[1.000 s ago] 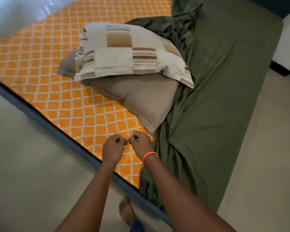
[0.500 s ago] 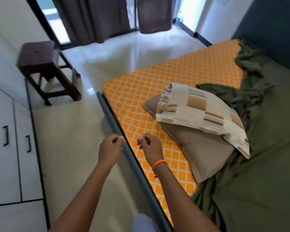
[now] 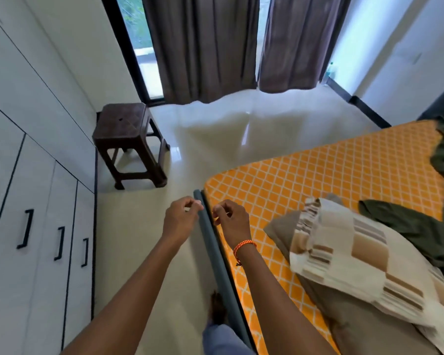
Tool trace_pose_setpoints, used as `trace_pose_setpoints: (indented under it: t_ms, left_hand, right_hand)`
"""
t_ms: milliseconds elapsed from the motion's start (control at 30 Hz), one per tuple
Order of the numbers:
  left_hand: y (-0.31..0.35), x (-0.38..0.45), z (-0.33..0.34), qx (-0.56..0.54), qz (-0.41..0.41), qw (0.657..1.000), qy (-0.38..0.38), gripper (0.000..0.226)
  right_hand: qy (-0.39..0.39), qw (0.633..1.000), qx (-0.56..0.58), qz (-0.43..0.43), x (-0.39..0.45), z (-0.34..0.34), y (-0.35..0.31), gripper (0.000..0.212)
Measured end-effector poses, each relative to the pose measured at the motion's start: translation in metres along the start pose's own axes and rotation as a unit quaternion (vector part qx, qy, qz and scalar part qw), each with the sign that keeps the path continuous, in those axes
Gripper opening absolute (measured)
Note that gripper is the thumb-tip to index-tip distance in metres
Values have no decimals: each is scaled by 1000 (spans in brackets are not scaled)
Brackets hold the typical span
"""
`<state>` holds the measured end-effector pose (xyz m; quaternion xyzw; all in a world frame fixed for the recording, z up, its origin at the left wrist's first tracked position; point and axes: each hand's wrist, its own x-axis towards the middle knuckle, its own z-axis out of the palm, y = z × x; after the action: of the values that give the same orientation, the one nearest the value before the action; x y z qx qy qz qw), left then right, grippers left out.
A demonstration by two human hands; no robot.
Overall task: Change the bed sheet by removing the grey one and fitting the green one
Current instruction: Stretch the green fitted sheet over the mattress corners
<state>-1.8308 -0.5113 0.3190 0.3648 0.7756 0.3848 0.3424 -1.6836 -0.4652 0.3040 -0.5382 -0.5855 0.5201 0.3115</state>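
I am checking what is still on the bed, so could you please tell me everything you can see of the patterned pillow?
The patterned pillow wears a cream cover with a patchwork of tan and brown blocks and striped panels, which looks like woven cotton with a flat flanged edge. It looks plump and lies flat, stacked askew on a plain taupe pillow whose corner shows beyond it. Both rest on the orange lattice mattress. The bunched green sheet lies just behind it. Neither hand touches it.

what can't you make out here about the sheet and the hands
- Green sheet, head view: cut off by the right edge, so how far it is fitted is unseen.
- Plain pillow: largely hidden under the patterned pillow.
- Left hand and right hand: fingers curled; too small to tell whether they pinch anything.
- Grey sheet: nowhere in view.
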Motion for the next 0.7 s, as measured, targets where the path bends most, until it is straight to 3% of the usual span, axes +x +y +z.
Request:
trace_pose_setpoints:
  t_ms: [133,333,700]
  left_hand:
    - [24,84,-24,-11,-6,1000,-18,21]
    - [44,199,-79,-40,-9,999,14,22]
    - [21,453,-194,-53,-46,997,35,24]
  right_hand:
    - [-12,1000,9,-1,89,36,-41,20]
    - [-45,998,10,-38,203,103,-107,20]
    - [-125,992,-24,-22,408,267,-166,15]
